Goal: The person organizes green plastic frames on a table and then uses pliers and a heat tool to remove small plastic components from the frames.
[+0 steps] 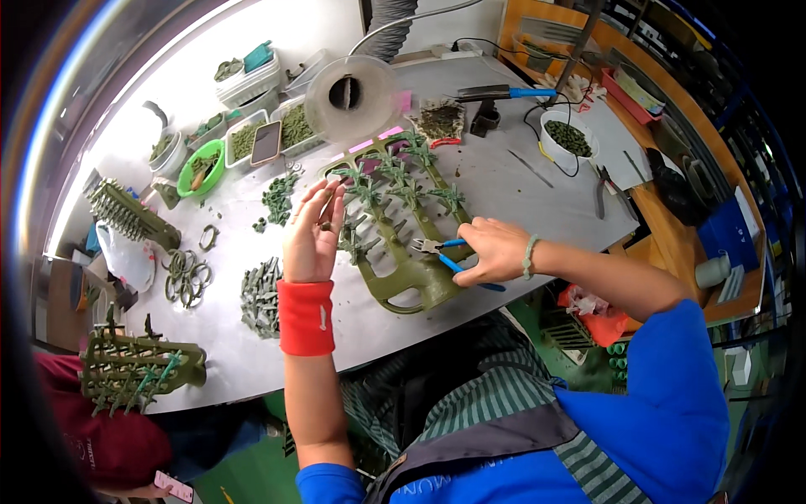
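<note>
My right hand [497, 250] grips blue-handled nippers [453, 260], their metal jaws parted slightly over a large olive-green moulded piece [420, 281]. This piece lies on the table before me; it has a loop-shaped end near me and long arms bearing clusters of small blue-green parts [405, 195]. At its left side my left hand [315, 239] is raised, palm up, with fingers curled together; a small greenish bit seems to be in them, too small to name. A red wristband [306, 317] is on my left wrist. Loose grey-green pieces [262, 298] lie in a heap left of it.
Two more branched green pieces [143, 370] [134, 214] stand at the left, near a person in a maroon top [109, 437]. Green rings [186, 279], a phone [266, 141] on tubs of green bits, a clear duct hood [353, 101], a white bowl [568, 139] and pliers [602, 193] surround the work.
</note>
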Demonstrator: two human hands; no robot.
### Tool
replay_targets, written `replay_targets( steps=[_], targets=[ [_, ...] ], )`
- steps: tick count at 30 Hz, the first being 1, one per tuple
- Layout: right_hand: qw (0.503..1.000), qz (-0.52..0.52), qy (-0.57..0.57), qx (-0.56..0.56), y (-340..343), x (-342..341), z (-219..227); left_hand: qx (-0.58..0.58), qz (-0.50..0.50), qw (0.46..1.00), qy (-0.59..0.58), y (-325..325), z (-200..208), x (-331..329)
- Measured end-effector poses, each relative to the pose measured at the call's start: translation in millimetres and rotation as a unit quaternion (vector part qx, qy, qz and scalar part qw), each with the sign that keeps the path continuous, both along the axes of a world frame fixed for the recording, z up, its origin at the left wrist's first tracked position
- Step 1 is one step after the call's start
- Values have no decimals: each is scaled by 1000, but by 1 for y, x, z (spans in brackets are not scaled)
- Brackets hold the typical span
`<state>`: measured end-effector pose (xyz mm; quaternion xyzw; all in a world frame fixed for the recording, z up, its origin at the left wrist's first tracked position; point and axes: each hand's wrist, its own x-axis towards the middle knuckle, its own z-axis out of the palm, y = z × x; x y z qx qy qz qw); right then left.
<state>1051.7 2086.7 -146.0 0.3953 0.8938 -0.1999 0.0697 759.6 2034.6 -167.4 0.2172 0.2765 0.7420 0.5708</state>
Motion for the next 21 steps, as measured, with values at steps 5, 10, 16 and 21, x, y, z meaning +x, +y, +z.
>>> replay_targets(
  steps=[5,10,16,21],
  targets=[
    [997,2,-48,-58,6,-25,-5,-31,-6,980,195,-12,-10,-4],
    [997,23,-58,-41,7,-39,-7,39,136,682,717,-13,-18,36],
    [995,37,-83,-44,13,-54,-9,73,124,571,808,-8,-36,46],
    [981,65,-140,-117,22,-64,-2,70,126,550,822,-5,-40,48]
  ],
)
